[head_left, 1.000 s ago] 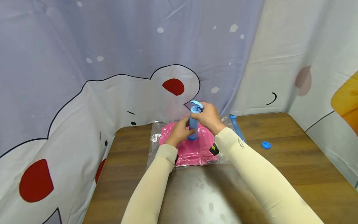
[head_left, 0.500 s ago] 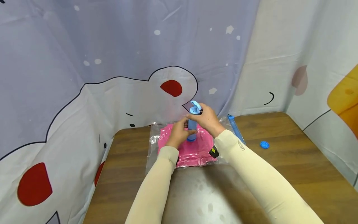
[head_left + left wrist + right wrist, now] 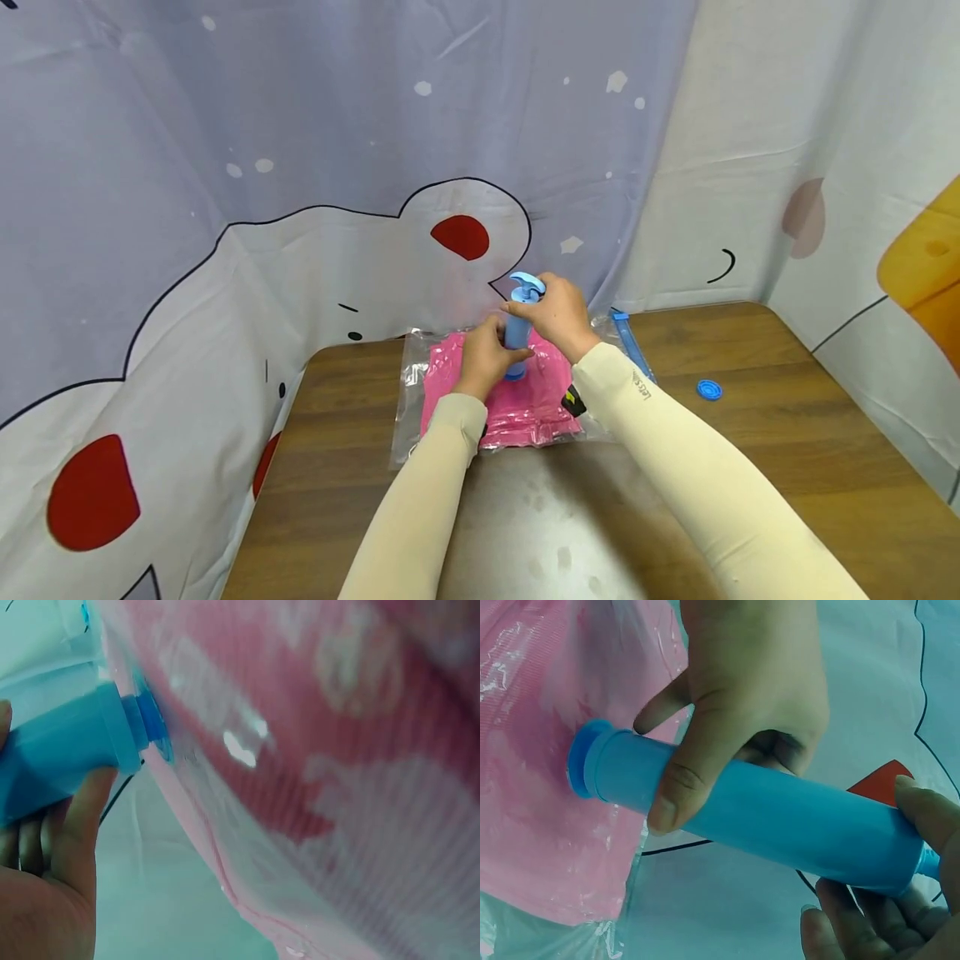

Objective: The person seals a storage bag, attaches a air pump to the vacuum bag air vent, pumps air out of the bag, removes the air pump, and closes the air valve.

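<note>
**Pump on the valve: the seal is the weak point**

The blue pump (image 3: 517, 333) stands upright on the bag (image 3: 420, 375), its foot on the valve over the pink cloth (image 3: 525, 408), at the far middle of the table (image 3: 750, 433). The left hand (image 3: 487, 358) wraps the lower barrel, thumb across the front and fingers curled behind, as the right wrist view shows. The right hand (image 3: 558, 321) holds the top just under the handle (image 3: 527, 285); its fingers (image 3: 922, 817) curl round the upper end of the barrel.

Risks, as I judge them:
- The pump may tilt off the valve if the top hand pushes sideways; the left wrist view shows the foot meeting the film at a narrow collar, so little holds it square.
- The bag can slide on the smooth wood, since only the pump pins it.
- The film may pucker under the foot and leak air.
- The loose cap (image 3: 708, 389) lies well apart to the right, near the clip (image 3: 633, 346), and a sweeping sleeve could knock it away.

Against the frame a second ago, the left hand sits a little higher on the barrel and closer round it, the right hand stays on top, and the pump, bag and cap lie where they did.
</note>
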